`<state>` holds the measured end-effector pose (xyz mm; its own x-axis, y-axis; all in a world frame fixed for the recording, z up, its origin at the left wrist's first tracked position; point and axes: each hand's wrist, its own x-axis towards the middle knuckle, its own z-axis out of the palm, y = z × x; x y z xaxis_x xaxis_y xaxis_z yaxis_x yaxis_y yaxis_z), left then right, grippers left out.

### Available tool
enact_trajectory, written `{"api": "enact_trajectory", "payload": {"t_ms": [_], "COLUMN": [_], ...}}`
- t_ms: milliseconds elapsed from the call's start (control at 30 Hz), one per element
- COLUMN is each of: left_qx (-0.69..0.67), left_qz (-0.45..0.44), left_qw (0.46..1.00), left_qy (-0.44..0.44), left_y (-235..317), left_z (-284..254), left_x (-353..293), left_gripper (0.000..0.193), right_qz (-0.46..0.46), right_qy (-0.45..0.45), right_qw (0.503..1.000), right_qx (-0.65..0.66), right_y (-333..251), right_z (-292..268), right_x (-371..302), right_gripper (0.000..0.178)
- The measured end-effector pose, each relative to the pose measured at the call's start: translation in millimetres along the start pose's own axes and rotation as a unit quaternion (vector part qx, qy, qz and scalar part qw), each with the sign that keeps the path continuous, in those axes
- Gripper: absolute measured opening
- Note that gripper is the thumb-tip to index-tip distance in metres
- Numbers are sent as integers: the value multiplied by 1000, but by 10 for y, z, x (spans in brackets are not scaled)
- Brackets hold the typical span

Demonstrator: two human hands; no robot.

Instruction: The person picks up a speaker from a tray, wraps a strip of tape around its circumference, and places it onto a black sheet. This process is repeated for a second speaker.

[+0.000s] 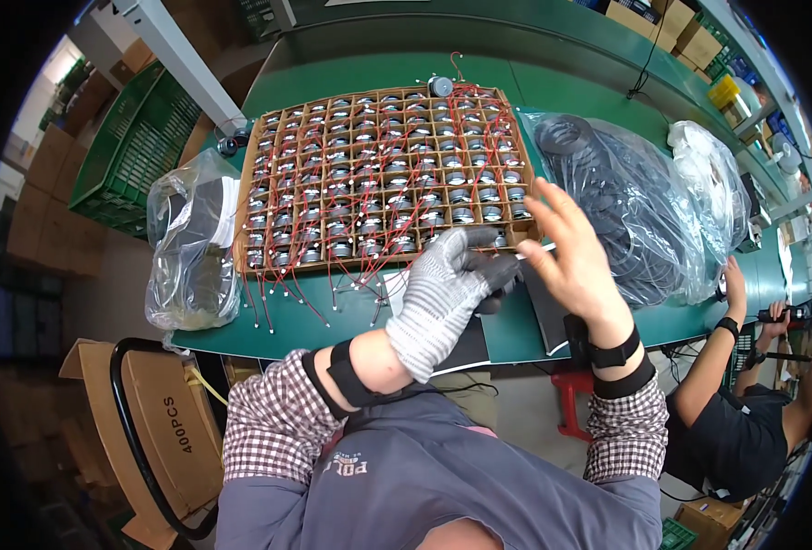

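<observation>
My left hand, in a striped grey glove with dark fingertips, is curled closed over the near right edge of a divided cardboard box. What its fingers hold, if anything, is hidden. Bare and with its fingers apart, my right hand is raised beside the box's near right corner. The cardboard box has a grid of cells, most filled with small round metal parts. Red wires with white plugs trail from them over the near edge. One loose round part rests on top at the far side.
A clear bag of black rings lies right of the box, beside a white plastic bag. Another clear bag sits at the left edge of the green table. A green crate stands left; a co-worker is at right.
</observation>
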<state>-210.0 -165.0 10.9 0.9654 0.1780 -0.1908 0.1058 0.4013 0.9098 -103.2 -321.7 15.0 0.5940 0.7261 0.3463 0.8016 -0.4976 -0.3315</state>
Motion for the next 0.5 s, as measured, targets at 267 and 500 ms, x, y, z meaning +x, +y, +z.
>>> {"api": "enact_trajectory", "payload": {"t_ms": [267, 500], "left_qx": [480, 590], "left_qz": [233, 229], "left_qw": [846, 774], "left_qy": [-2, 17], "left_y": [-239, -310], "left_z": [165, 322], "left_x": [818, 960], "left_gripper": [30, 31], "right_qz": [165, 319], "right_qy": [-35, -73], "right_qw": [985, 943], "right_qx": [42, 61], "right_y": [430, 682], "right_z": [3, 159], "right_x": [39, 611], "right_gripper": [27, 31]}}
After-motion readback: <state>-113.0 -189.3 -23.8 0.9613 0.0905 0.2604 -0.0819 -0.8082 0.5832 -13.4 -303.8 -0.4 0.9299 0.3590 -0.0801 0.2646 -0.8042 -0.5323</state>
